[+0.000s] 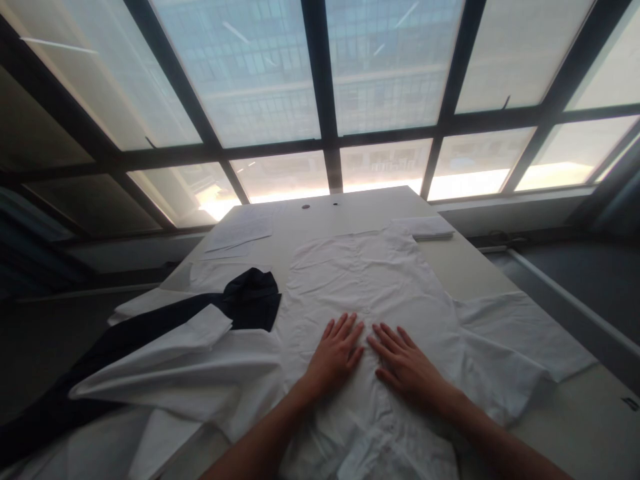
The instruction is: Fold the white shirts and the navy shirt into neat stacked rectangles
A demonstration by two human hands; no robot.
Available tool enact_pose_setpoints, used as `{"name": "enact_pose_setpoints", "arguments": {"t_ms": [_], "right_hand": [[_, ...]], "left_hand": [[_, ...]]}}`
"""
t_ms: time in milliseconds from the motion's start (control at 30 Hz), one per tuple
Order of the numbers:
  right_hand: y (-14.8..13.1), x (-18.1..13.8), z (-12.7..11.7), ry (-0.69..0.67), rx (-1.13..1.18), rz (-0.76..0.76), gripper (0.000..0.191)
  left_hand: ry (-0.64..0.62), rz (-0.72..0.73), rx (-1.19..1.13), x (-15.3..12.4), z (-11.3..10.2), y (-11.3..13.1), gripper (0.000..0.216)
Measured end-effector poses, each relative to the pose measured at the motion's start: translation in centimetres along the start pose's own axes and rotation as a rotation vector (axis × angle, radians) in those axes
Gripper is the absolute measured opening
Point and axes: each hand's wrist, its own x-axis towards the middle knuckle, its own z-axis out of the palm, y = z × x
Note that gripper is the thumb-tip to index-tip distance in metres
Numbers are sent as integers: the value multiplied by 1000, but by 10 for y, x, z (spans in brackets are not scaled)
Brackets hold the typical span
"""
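Observation:
A white shirt (360, 273) lies spread on the table, creased in places, with its sleeves reaching out to the left and right. Both hands rest flat on its middle, side by side and a small gap apart. My left hand (337, 350) has its fingers stretched out on the cloth, left of the line down the centre. To the right of that line, my right hand (400, 360) lies palm down with fingers spread. Neither hand holds anything. The shirt's lower end runs toward me between my forearms.
Dark navy cloth (253, 297) lies at the left among white fabric, hanging over the table edge. Paper sheets (240, 233) are at the far left, and a small white stack (433, 227) at the far right. The white table (350, 213) ends near large windows (385, 67).

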Motion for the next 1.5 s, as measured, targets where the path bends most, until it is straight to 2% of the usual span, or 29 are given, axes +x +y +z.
{"name": "enact_pose_setpoints", "arguments": {"t_ms": [233,433,633,800,933,1033,1200,1333,1400,1500], "right_hand": [[27,1,0,33,-74,245,57],[37,2,-4,76,-114,406,57],[40,2,-2,84,-120,403,57],[39,2,-2,81,-123,411,56],[39,2,-2,89,-129,407,56],[39,2,-1,96,-129,408,56],[40,2,0,96,-135,409,56],[41,2,2,100,-134,410,56],[41,2,2,95,-134,413,57],[41,3,1,86,-134,421,57]], "left_hand": [[-3,-4,8,0,0,0,54],[-4,-6,5,1,1,0,54],[-11,-8,16,2,-2,1,54],[6,-57,79,-10,1,21,54],[-68,125,19,-22,3,39,61],[-119,195,-34,-21,0,40,60],[-95,170,-41,-13,-2,32,59],[-42,98,-3,-7,2,15,56],[-14,15,19,-4,3,0,55],[34,-186,65,1,1,-24,54]]}}
